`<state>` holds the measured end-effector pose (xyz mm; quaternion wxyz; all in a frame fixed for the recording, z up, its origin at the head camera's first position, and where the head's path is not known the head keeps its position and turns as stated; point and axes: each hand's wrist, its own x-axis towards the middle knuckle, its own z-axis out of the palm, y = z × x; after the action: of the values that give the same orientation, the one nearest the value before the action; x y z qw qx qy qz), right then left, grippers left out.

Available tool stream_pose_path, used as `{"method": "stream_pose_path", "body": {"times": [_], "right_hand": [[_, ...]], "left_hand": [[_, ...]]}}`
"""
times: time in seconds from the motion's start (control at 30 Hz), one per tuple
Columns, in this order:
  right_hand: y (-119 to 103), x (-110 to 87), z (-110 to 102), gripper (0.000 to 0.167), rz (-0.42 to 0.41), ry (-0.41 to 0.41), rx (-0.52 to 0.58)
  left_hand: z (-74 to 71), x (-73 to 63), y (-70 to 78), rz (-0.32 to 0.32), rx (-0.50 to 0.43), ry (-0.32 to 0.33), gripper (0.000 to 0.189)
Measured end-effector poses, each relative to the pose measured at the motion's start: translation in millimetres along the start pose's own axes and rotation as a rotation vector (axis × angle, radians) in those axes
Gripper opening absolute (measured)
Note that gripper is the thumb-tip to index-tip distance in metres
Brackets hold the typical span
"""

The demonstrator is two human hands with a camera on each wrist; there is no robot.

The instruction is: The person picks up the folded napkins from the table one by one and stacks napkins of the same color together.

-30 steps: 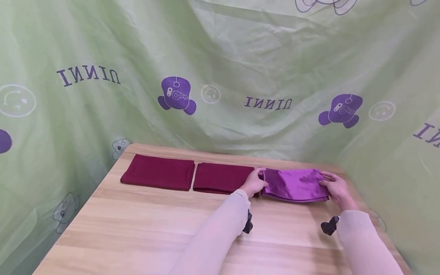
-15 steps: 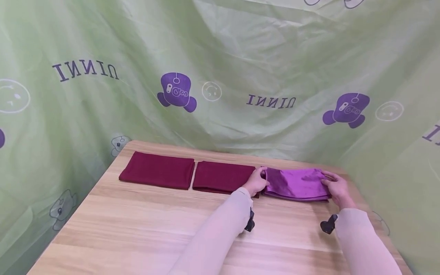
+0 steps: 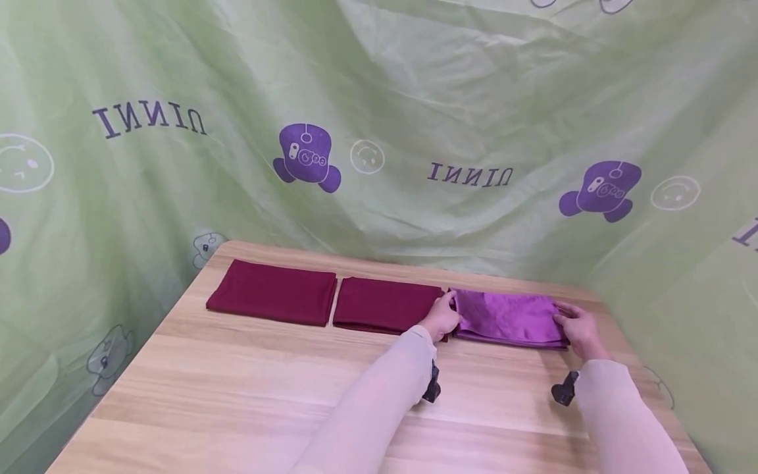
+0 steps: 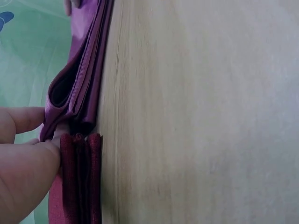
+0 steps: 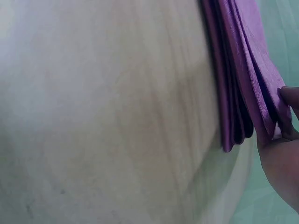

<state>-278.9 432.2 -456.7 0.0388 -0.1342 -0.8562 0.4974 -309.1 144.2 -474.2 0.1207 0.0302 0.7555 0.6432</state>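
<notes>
The purple cloth (image 3: 509,317) lies folded at the back right of the wooden table (image 3: 249,395), close to the far edge, with a green sheet (image 3: 379,72) hanging just behind. The middle red cloth (image 3: 385,305) sits just beside its left end — the gap is very thin. The other red cloth (image 3: 272,291) is farther left. There is wide room on the wood in front, but only a little strip behind. The left wrist view shows a round loop in the purple fold that the head view does not. The right wrist view shows layers spread like pages at the other end. Both arms reach forward. The left hand (image 3: 441,319) pinches the left end; the right hand (image 3: 581,330) pinches the right — thumb and finger hold the top layers.
</notes>
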Motion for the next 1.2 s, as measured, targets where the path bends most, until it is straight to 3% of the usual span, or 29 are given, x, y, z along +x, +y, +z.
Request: {"method": "stream_pose_path", "body": {"times": [0.2, 0.43, 0.63, 0.77, 0.97, 1.2], "right_hand": [[0.0, -4.3, -2.1, 0.049, -0.001, 0.017, -0.077], [-35.8, -13.4, 15.0, 0.047, -0.058, 0.112, -0.076], [-67.3, -20.8, 41.9, 0.047, -0.16, 0.074, 0.013], [-79.4, -25.8, 64.1, 0.046, -0.209, 0.033, 0.042], [-91.5, -34.7, 98.1, 0.053, -0.22, -0.09, 0.111], [-102.0, -42.9, 127.0, 0.056, -0.217, -0.148, 0.141]], "left_hand": [[-1.7, -4.1, 4.0, 0.02, 0.064, 0.008, 0.072], [-21.0, -8.8, 6.8, 0.127, 0.095, -0.008, 0.063], [-54.8, -7.3, 5.4, 0.213, 0.146, -0.02, 0.062], [-83.8, -9.9, 2.8, 0.233, 0.18, 0.007, 0.06], [-122.3, -21.5, -2.0, 0.227, 0.223, 0.046, 0.062], [-151.1, -29.3, -11.6, 0.249, 0.291, 0.107, 0.062]]}}
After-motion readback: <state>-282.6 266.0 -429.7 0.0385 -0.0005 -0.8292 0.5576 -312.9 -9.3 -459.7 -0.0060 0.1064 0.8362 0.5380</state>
